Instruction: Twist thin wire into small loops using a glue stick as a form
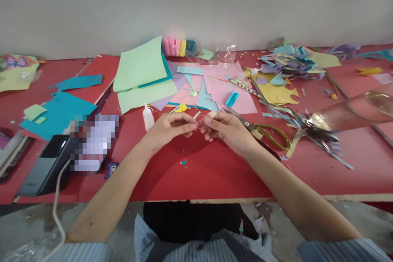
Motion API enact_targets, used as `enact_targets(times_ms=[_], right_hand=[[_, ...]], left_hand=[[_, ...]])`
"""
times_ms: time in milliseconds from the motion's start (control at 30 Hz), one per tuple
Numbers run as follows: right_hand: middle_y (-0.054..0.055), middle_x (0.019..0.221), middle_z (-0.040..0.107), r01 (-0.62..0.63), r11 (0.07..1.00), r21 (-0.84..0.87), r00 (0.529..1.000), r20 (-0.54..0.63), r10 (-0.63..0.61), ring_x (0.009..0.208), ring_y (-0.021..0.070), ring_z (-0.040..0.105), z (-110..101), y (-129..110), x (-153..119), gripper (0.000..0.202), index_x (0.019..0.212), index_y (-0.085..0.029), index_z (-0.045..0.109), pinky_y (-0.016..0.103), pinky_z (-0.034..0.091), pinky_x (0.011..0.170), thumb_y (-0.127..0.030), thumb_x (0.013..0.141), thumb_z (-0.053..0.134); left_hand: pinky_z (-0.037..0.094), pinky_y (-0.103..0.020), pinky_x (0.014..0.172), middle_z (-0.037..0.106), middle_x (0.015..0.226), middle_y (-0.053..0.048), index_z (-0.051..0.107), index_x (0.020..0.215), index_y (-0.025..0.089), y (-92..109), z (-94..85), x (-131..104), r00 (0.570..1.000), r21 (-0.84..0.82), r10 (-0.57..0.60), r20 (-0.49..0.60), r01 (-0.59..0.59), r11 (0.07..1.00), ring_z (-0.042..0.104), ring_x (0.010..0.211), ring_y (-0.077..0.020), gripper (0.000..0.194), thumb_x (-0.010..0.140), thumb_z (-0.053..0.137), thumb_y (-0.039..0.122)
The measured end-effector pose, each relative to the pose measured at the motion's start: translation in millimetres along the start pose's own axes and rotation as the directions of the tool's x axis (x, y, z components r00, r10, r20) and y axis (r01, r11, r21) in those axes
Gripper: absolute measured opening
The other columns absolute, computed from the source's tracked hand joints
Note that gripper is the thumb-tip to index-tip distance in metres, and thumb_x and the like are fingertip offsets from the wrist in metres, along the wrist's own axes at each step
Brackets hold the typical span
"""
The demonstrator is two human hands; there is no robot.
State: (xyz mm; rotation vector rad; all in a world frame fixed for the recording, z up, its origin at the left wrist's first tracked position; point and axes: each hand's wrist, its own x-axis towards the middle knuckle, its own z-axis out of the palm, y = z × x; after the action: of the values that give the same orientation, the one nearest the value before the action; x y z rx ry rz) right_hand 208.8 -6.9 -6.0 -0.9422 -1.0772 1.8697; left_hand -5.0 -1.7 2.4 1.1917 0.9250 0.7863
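Observation:
A thin, pale ring (201, 116) is held between my two hands, just above the red tabletop. My left hand (175, 126) pinches its left side between thumb and forefinger. On the other side, my right hand (221, 127) has thumb and fingers closed on it. Whether the ring is wire or a paper strip is too fine to tell. A short, thin chain-like piece (183, 150) shows below my left hand, close to small blue paper scraps (183, 162). Nearest my left wrist stands a white glue bottle (148, 118). Scissors (272, 133) with olive handles lie beside my right hand.
Behind my hands spread green paper (141, 67), pink paper (227, 86) and a heap of paper strips (288, 63). A clear bottle (359, 108) lies at right. Phones (46, 168) and a white cable (57, 204) are at left. The table's front edge (230, 201) is close.

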Motion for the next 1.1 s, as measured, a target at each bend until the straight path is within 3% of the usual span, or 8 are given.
enact_targets(times_ms=[200,367,733,900,1000,1100], right_hand=[[0.000,0.071,0.069,0.164,0.947,-0.277,0.982,-0.050,-0.184,0.057,0.0101,0.065,2.3,2.3,0.9,0.036,0.079,-0.017,0.068,0.023,0.052,0.055,-0.052,0.082,0.077],[0.001,0.070,0.068,0.174,0.892,-0.417,0.972,-0.074,-0.225,0.057,0.0119,0.064,3.4,4.8,0.8,0.040,0.078,-0.019,0.066,0.027,0.052,0.056,-0.059,0.084,0.072],[0.001,0.076,0.067,0.163,0.875,-0.455,0.974,-0.068,-0.216,0.064,0.0129,0.064,2.4,5.6,1.6,0.037,0.086,-0.020,0.069,0.027,0.053,0.059,-0.058,0.086,0.070],[0.001,0.073,0.067,0.117,0.915,-0.387,0.984,-0.081,-0.160,0.061,0.0121,0.063,1.6,3.9,3.1,0.044,0.080,-0.020,0.070,0.028,0.053,0.058,-0.064,0.077,0.075],[0.002,0.073,0.069,0.076,0.935,-0.345,0.990,-0.086,-0.113,0.060,0.0118,0.064,1.3,2.8,3.6,0.045,0.078,-0.019,0.071,0.027,0.054,0.058,-0.063,0.076,0.077],[0.002,0.070,0.070,0.049,0.946,-0.321,0.995,-0.071,-0.076,0.059,0.0110,0.064,1.5,1.7,3.6,0.043,0.076,-0.018,0.072,0.025,0.053,0.056,-0.061,0.076,0.079]], left_hand=[[0.057,-0.022,0.070,0.070,0.084,0.000,0.072,0.092,0.016,2.1,4.5,-1.3,0.989,0.252,0.105,-0.099,-0.078,0.965,0.066,0.070,-0.0092,0.021,0.087,0.074,0.036],[0.053,-0.023,0.067,0.071,0.085,-0.001,0.070,0.088,0.017,4.0,8.7,-2.9,0.970,0.474,0.211,-0.117,-0.132,0.870,0.062,0.068,-0.0097,0.018,0.092,0.064,0.034],[0.055,-0.023,0.069,0.068,0.083,-0.001,0.067,0.086,0.017,1.6,6.6,-1.8,0.982,0.485,0.179,-0.060,-0.127,0.865,0.064,0.070,-0.0106,0.019,0.093,0.061,0.034],[0.056,-0.025,0.070,0.069,0.085,-0.001,0.067,0.088,0.017,0.1,5.4,-1.2,0.984,0.512,0.170,-0.054,-0.119,0.850,0.066,0.070,-0.0116,0.020,0.094,0.060,0.035],[0.053,-0.024,0.071,0.071,0.085,-0.001,0.066,0.088,0.018,-0.2,5.2,-0.8,0.974,0.613,0.223,-0.048,-0.148,0.776,0.065,0.072,-0.0116,0.019,0.095,0.057,0.032],[0.048,-0.026,0.072,0.072,0.086,-0.002,0.066,0.089,0.018,-2.8,6.1,-0.7,0.949,0.772,0.314,-0.017,-0.187,0.607,0.063,0.074,-0.0131,0.017,0.096,0.053,0.027]])
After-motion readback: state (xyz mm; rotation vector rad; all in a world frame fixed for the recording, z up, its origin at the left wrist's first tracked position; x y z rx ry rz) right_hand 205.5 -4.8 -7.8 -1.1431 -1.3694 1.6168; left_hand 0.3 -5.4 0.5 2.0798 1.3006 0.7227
